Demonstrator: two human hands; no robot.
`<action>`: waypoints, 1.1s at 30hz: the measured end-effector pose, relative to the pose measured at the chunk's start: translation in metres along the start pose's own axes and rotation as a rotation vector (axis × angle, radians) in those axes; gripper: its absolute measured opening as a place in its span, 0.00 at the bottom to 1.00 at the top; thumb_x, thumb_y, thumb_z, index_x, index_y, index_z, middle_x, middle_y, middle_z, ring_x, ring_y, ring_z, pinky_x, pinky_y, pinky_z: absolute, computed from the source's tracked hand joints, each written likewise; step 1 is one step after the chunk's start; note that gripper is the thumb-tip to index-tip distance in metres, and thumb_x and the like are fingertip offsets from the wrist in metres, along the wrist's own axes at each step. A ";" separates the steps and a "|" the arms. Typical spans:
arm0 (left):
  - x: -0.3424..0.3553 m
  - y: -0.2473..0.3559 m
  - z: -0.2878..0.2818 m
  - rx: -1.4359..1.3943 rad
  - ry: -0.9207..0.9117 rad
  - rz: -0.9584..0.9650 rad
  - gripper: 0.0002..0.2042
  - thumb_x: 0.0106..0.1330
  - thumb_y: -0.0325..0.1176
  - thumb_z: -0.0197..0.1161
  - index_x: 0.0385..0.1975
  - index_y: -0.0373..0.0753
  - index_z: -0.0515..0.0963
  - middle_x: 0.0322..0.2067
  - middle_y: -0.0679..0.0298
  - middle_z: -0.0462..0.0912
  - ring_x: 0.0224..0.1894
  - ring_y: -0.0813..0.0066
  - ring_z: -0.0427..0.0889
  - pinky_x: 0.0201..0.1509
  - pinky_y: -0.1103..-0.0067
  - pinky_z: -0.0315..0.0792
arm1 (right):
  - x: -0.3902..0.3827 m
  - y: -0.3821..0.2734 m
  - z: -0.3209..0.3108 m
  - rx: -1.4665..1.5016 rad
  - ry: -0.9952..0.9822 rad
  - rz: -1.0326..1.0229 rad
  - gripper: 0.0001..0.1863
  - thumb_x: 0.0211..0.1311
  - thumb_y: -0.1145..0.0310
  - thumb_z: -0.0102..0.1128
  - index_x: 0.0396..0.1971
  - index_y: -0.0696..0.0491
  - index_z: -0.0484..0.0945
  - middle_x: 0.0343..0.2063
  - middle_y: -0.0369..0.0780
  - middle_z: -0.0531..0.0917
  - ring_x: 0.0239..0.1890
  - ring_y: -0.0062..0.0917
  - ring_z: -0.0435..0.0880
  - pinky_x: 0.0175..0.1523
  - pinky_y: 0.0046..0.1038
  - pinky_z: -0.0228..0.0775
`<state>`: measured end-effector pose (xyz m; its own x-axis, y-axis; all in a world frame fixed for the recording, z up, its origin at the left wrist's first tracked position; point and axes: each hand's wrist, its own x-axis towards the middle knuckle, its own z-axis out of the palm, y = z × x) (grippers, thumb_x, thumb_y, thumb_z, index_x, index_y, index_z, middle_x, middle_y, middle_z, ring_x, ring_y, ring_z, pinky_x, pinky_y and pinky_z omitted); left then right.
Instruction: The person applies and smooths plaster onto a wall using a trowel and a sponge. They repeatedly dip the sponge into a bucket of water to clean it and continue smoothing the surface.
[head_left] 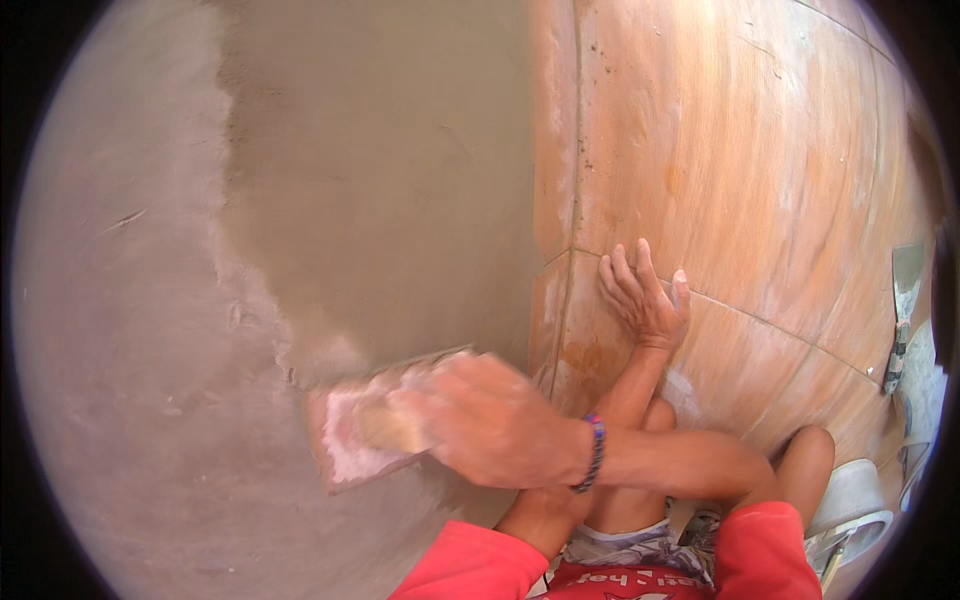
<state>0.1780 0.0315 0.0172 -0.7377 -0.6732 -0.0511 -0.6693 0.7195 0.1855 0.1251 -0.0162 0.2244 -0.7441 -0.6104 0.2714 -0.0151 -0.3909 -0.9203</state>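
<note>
My right hand (485,420), motion-blurred, is shut on the pale handle of a flat float (350,440) with a pink-stained face, held against a grey surface (110,330) near the lower edge of a darker, damp-looking patch of mortar (380,170). My right arm crosses over my left forearm. My left hand (645,300) is open, fingers spread, palm down on orange-brown wood-look tiles (720,140), just right of the seam where they meet the mortar.
A putty knife (902,295) with a taped handle lies at the far right. Below it are a grey bucket (850,500) with something long and thin at it and a pale object, partly cut off. My bent knees are at the lower right.
</note>
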 end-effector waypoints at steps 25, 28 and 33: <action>-0.011 -0.017 -0.093 -0.386 -0.220 -0.091 0.26 0.57 0.41 0.65 0.55 0.40 0.71 0.57 0.53 0.67 0.63 0.51 0.60 0.66 0.56 0.53 | -0.061 -0.120 -0.187 -0.405 0.242 0.546 0.21 0.62 0.67 0.61 0.53 0.58 0.72 0.36 0.35 0.77 0.39 0.19 0.75 0.45 0.24 0.69; -0.046 -0.037 -0.107 -0.395 -0.103 0.059 0.11 0.59 0.37 0.62 0.38 0.40 0.78 0.46 0.58 0.75 0.54 0.58 0.68 0.61 0.60 0.56 | -0.095 -0.146 -0.227 -0.404 0.285 0.598 0.23 0.63 0.67 0.60 0.55 0.59 0.70 0.37 0.35 0.77 0.40 0.19 0.75 0.46 0.24 0.69; -0.137 -0.090 -0.164 -0.518 -0.040 0.005 0.05 0.59 0.35 0.59 0.26 0.43 0.78 0.32 0.60 0.80 0.45 0.60 0.77 0.57 0.61 0.59 | -0.148 -0.186 -0.202 -0.275 0.310 0.665 0.18 0.65 0.68 0.58 0.53 0.58 0.71 0.36 0.34 0.77 0.39 0.17 0.76 0.44 0.20 0.70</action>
<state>0.3534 0.0308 0.1686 -0.7507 -0.6552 -0.0845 -0.5414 0.5369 0.6469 0.1030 0.2863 0.2989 -0.8065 -0.4209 -0.4152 0.3646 0.1987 -0.9097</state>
